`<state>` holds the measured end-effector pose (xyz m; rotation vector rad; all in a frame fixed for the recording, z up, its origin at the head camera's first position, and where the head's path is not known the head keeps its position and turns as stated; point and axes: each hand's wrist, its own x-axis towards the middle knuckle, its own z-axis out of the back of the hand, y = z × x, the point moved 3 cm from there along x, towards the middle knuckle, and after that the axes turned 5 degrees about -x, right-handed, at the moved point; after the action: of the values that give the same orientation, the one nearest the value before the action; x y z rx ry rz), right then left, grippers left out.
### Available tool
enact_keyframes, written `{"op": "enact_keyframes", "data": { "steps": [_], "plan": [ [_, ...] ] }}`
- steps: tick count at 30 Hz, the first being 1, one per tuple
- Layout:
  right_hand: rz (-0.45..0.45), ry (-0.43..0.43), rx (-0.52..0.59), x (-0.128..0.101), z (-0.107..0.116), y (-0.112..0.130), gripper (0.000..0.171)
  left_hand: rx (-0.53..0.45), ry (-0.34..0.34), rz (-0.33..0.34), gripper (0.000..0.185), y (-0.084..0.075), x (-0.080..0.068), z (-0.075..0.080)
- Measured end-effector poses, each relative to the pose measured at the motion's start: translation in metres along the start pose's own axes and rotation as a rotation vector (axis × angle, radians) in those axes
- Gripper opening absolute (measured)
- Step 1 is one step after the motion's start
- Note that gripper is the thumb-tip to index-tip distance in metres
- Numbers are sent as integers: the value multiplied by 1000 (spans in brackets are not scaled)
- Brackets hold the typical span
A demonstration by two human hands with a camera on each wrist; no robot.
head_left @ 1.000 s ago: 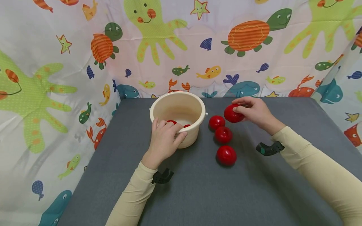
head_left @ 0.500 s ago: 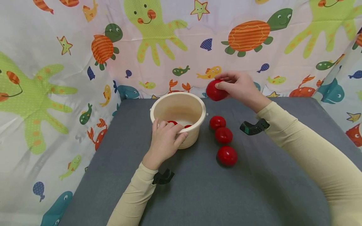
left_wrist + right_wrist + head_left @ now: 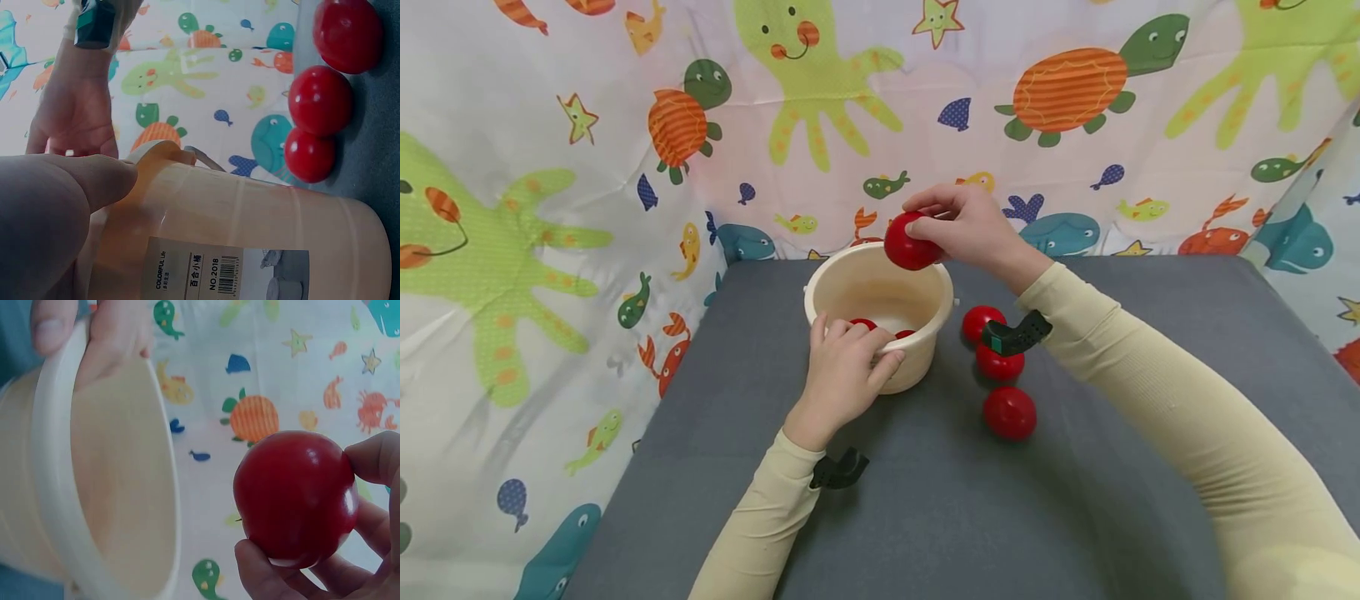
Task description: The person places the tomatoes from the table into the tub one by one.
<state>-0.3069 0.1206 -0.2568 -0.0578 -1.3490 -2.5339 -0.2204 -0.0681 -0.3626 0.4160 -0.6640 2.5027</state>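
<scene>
My right hand [image 3: 970, 229] holds a shiny red apple [image 3: 910, 243] between thumb and fingers, up over the far right part of the cream bucket's rim. A short stem shows on this apple [image 3: 294, 497] in the right wrist view. With the thumb outside and the fingers over the inside, my left hand [image 3: 838, 379] grips the near rim of the bucket [image 3: 917, 362]. Inside the bucket, parts of red apples [image 3: 863, 323] show past the left fingers. A printed label [image 3: 225, 269] is on the bucket's side in the left wrist view.
Right of the bucket, three red apples stand in a rough row on the dark grey tabletop [image 3: 925, 500]: a far one [image 3: 982, 321], a middle one [image 3: 1000, 365] partly behind the right wrist strap, and a near one [image 3: 1010, 413]. A sea-animal printed curtain [image 3: 850, 125] surrounds the table.
My right hand has lifted its apple and carried it left, from above the row of apples to over the bucket. The left hand keeps its grip on the rim.
</scene>
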Motion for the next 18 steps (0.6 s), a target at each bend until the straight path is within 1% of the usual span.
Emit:
{"op": "enact_keyframes", "data": {
  "steps": [3,9,14,18],
  "plan": [
    [13,19,18,2,-12,4,37,2,5,3,23,1,0,0],
    [48,63,16,2,-35,7,37,0,5,3,24,2,-1,0],
    [43,98,13,2,-51,2,38,6,12,8,24,3,-1,0],
    [25,105,-15,2,-60,-6,38,10,20,9,25,3,0,1]
  ]
}}
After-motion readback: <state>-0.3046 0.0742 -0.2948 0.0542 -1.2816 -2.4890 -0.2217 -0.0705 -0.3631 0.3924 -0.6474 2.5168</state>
